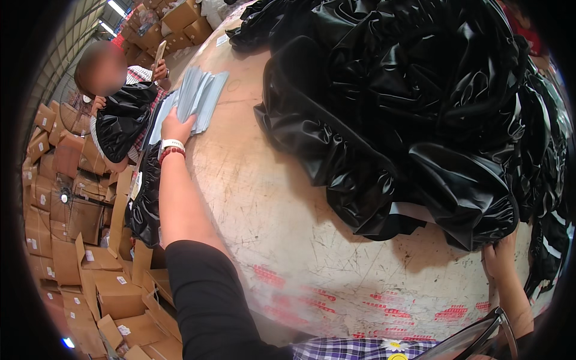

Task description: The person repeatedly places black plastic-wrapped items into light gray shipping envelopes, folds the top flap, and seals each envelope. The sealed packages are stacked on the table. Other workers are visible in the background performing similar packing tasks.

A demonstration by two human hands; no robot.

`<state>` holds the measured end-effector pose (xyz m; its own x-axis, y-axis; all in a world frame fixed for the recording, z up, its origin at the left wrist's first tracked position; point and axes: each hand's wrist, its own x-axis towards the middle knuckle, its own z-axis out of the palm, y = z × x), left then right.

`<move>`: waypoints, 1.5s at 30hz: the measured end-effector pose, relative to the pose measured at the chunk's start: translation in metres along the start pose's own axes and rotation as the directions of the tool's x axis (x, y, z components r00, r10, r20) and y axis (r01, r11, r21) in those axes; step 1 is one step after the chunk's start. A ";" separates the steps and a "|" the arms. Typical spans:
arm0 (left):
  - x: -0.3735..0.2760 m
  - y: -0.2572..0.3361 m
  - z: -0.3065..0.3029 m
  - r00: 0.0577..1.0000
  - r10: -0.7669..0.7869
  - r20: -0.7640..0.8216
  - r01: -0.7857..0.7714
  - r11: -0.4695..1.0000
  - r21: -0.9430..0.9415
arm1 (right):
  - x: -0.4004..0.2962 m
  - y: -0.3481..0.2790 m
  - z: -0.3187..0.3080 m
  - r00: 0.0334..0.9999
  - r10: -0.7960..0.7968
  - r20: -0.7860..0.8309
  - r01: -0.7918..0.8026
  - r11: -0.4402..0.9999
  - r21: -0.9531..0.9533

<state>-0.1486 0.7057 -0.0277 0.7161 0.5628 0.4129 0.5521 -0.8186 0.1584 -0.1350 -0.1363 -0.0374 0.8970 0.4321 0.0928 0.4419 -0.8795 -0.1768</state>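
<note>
My left hand (177,128) reaches to the table's left edge and grips the near end of a stack of pale blue-grey sheets (200,96). Its thumb lies over the sheets, and its other fingers are mostly hidden. At the lower right, my right hand (500,258) holds the elastic-looking hem of a glossy black fabric piece (468,198); the fingertips are out of sight under the fabric. That piece lies at the near side of a large heap of similar black fabric (382,90), with a white strip (414,211) showing beneath it.
The worn wooden table (270,207) bears red print near me. Another person (130,99) at the left holds a phone (160,51) and black fabric. Cardboard boxes (119,292) and fans (65,198) crowd the floor at left. A red-clothed person (524,33) is partly visible at far right.
</note>
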 end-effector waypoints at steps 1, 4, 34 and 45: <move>0.000 -0.005 0.000 1.000 0.005 -0.013 -0.005 1.000 -0.004 | 0.001 0.000 0.000 1.000 -0.001 0.001 0.001 1.000 0.004; 0.008 -0.001 0.001 0.999 0.019 0.037 -0.022 0.995 0.100 | 0.001 0.001 0.000 1.000 0.003 0.017 -0.003 1.000 0.020; -0.019 0.029 -0.113 0.958 -0.271 0.093 0.187 0.345 -0.920 | 0.007 -0.020 -0.001 0.978 -0.065 -0.198 0.089 0.990 0.112; -0.309 0.206 -0.267 0.901 0.041 0.431 0.419 -0.330 -0.846 | -0.022 -0.046 -0.034 0.721 -0.306 -0.621 0.379 0.925 -0.016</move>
<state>-0.3708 0.3326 0.1170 0.8522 0.5232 -0.0079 -0.2432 0.4095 0.8793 -0.1755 -0.1125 0.0020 0.5086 0.4569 0.7297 0.7484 -0.6537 -0.1123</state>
